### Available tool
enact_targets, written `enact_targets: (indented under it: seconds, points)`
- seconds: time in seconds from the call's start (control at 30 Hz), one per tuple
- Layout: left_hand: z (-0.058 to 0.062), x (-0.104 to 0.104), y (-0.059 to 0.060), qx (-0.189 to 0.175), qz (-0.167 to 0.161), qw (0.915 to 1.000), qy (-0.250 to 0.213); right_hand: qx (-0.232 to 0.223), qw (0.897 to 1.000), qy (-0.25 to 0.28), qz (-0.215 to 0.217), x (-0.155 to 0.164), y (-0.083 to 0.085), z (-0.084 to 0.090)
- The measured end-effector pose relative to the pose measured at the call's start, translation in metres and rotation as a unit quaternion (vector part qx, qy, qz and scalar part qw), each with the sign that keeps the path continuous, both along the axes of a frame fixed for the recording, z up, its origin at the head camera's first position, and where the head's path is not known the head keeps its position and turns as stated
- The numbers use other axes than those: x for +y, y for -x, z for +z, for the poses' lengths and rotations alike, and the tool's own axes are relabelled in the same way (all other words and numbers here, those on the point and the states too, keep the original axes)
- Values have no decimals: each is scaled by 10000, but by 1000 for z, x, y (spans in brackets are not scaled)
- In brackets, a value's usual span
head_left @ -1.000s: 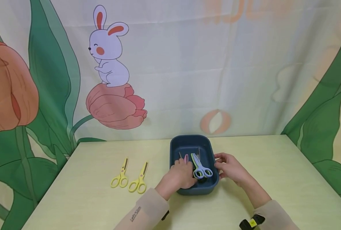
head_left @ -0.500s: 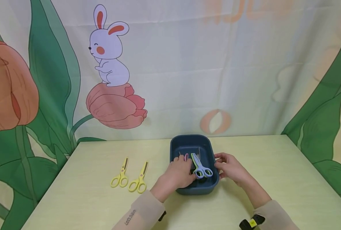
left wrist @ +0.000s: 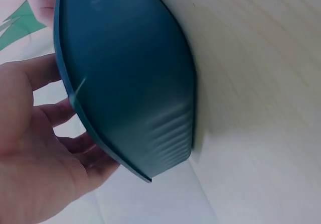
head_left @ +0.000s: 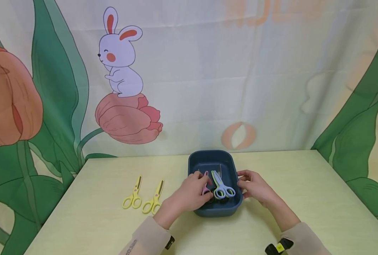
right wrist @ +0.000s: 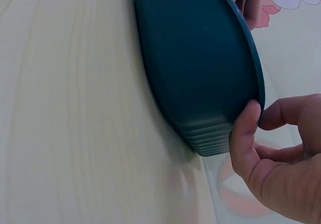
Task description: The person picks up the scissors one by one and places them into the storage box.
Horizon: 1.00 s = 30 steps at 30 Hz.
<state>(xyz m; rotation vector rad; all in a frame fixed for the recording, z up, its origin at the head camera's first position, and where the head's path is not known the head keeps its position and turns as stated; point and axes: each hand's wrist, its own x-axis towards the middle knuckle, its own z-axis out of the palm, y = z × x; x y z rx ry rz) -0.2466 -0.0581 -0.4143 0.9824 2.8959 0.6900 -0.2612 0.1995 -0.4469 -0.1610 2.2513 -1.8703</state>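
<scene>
A dark blue tray (head_left: 196, 163) sits on the pale yellow table and holds several scissors. My left hand (head_left: 199, 186) reaches into it from the near left, its fingers curled on the pink scissors (head_left: 206, 190). Lavender and green scissors (head_left: 222, 188) lie just right of them, untouched. My right hand (head_left: 244, 184) grips the tray's right rim. In the right wrist view the right hand's (right wrist: 271, 153) thumb presses the tray's (right wrist: 195, 63) outer wall. In the left wrist view the left hand's (left wrist: 35, 148) fingers pass over the tray's (left wrist: 130, 83) rim, and the scissors are hidden.
Two yellow scissors (head_left: 133, 194) (head_left: 153, 199) lie side by side on the table left of the tray, blades pointing away from me. A printed cloth backdrop hangs behind the table's far edge. Bare tabletop (head_left: 319, 198) stretches to the right.
My left hand has drawn back a little toward me inside the tray, and the pink scissors' handle now shows at its fingertips. The right hand and the tray have not moved.
</scene>
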Motion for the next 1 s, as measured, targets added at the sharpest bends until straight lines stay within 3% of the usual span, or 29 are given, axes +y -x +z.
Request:
enact_targets:
  seconds: [0.2, 0.5, 0.87, 1.0]
  points:
    - [-3, -13, -1, 4, -46, 9991, -410, 18, 10000, -51, -18, -1, 0, 0]
    - [-7, -34, -2, 3, 415, 9960, -794, -21, 9999, -99, -14, -2, -1, 0]
    - [-17, -56, -3, 364, 897, 9884, -1168, -12, 9999, -136, -42, -2, -2, 2]
    - [-17, -64, -5, 280, 1162, 9887, -906, 3, 9999, -138, -11, -2, -1, 2]
